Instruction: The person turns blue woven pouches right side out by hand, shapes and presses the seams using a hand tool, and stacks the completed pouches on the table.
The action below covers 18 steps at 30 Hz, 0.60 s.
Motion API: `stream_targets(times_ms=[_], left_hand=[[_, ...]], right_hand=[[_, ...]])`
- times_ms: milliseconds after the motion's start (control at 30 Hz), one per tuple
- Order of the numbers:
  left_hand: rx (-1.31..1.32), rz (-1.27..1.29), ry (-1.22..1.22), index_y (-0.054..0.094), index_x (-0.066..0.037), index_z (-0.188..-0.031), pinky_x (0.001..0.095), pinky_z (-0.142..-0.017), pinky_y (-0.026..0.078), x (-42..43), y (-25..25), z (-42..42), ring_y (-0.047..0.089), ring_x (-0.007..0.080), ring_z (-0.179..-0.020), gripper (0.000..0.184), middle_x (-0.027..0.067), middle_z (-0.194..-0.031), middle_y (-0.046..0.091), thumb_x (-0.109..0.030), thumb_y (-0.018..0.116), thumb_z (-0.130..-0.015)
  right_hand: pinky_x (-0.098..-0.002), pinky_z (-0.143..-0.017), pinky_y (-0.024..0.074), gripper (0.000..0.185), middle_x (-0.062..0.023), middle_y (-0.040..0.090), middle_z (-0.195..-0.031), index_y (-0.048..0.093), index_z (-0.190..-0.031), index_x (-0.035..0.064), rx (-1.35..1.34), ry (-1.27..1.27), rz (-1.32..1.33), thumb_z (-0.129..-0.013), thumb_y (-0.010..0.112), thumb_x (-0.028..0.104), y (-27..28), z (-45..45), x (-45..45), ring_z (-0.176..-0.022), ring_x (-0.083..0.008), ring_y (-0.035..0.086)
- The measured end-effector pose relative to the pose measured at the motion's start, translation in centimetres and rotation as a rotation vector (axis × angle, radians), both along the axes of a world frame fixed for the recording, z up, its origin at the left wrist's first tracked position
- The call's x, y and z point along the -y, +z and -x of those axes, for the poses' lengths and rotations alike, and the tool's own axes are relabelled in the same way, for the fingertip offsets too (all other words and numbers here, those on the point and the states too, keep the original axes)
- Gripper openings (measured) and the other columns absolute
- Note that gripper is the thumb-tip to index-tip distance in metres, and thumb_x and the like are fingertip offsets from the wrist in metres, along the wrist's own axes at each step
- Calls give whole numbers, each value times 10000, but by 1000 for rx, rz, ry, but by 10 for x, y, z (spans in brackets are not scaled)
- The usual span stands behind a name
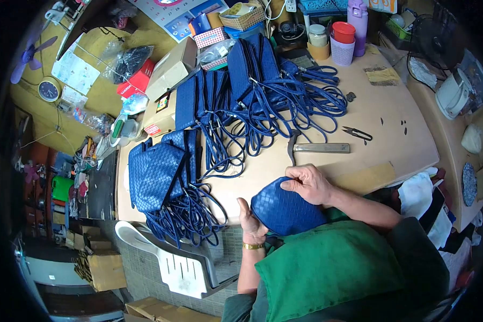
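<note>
A blue woven-pattern pouch is held up at the table's near edge, in front of a green apron. My right hand pinches its upper edge between thumb and fingers. At its left side, my left hand supports it, thumb raised and the other fingers partly hidden behind it. Just beyond my right hand lies a hammer with a flat handle. A pair of thread snips rests farther right.
Stacks of blue pouches with looped straps cover the back of the table. Another pile of blue pouches sits at the left edge, straps hanging over. A white plastic chair stands below left. Cups and a purple bottle are at the back.
</note>
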<state>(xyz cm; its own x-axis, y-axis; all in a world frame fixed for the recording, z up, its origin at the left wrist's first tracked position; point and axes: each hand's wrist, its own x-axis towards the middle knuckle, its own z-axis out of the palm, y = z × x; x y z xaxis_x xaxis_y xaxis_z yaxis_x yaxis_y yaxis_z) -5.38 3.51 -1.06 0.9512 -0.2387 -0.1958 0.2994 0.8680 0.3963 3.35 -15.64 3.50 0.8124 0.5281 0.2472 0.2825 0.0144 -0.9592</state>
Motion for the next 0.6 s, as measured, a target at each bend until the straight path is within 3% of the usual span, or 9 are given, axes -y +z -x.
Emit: stream_targets(times_ms=[33, 100, 133, 200, 267, 333, 467, 567, 600], left_hand=[[3, 1, -1, 511, 19, -1284, 424, -964, 483, 0, 6, -5, 614, 295, -1066, 658, 178, -1203, 610, -530, 528, -921], [-231, -402, -63, 564, 40, -1199, 376, -922, 496, 2, 18, -11, 636, 250, -1009, 593, 163, -1135, 638, -494, 523, -943], [-229, -401, -63, 564, 40, -1199, 376, -922, 496, 5, 26, -9, 636, 250, -1009, 593, 163, -1135, 638, -494, 523, -943], [-118, -845, 110, 601, 34, -1131, 336, -848, 509, 13, 52, -2, 649, 199, -917, 488, 126, -1041, 662, -418, 514, -969], [75, -819, 142, 566, 47, -1177, 320, -848, 482, 21, 90, 8, 601, 178, -951, 437, 113, -1073, 632, -339, 502, -981], [242, -1086, 210, 535, 50, -1210, 331, -889, 456, 23, 81, 15, 575, 193, -996, 422, 117, -1100, 611, -307, 494, -988], [548, -1334, 307, 573, 24, -1111, 354, -841, 445, 38, 83, 20, 564, 204, -910, 269, 113, -984, 611, -202, 501, -984], [637, -1421, 420, 593, 18, -1067, 366, -782, 462, 28, 74, 13, 583, 243, -834, 225, 118, -947, 617, -167, 503, -976], [664, -1466, 478, 616, 14, -1022, 375, -783, 464, 26, 66, 10, 597, 278, -831, 202, 138, -933, 633, -157, 528, -962]], right_hand=[[-321, -510, 292, 408, -27, 268, -569, 411, -663, 25, 41, 4, 7, -945, 593, 258, 4, 2, 1, -566, -110, 301], [-322, -510, 299, 405, -27, 263, -559, 427, -670, 24, -6, -19, -46, -944, 595, 269, 2, 3, -2, -558, -117, 297], [-322, -511, 305, 403, -27, 258, -550, 442, -676, 22, -53, -44, -100, -944, 597, 280, 2, 2, -2, -551, -124, 293], [-317, -536, 328, 370, -40, 312, -584, 473, -699, 20, 6, -52, -23, -946, 593, 268, 15, -2, -2, -571, -133, 338], [-312, -569, 349, 321, -50, 384, -663, 489, -717, 17, 245, -59, -220, -952, 574, 218, 40, -2, -9, -624, -143, 396], [-301, -591, 340, 340, -52, 404, -728, 455, -704, 17, 256, -15, -223, -955, 570, 215, 49, 0, -8, -650, -147, 401], [-291, -616, 298, 418, -5, 321, -689, 385, -691, 53, 146, -81, -262, -965, 561, 314, 47, 5, -13, -649, -112, 321], [-244, -689, 363, 339, 48, 446, -785, 501, -771, 66, -209, 155, -342, -998, 509, 318, 35, -9, -12, -734, -47, 403], [-238, -749, 388, 298, 6, 516, -823, 539, -835, 54, -270, 82, -426, -979, 541, 314, 35, -15, -10, -772, -75, 476]])
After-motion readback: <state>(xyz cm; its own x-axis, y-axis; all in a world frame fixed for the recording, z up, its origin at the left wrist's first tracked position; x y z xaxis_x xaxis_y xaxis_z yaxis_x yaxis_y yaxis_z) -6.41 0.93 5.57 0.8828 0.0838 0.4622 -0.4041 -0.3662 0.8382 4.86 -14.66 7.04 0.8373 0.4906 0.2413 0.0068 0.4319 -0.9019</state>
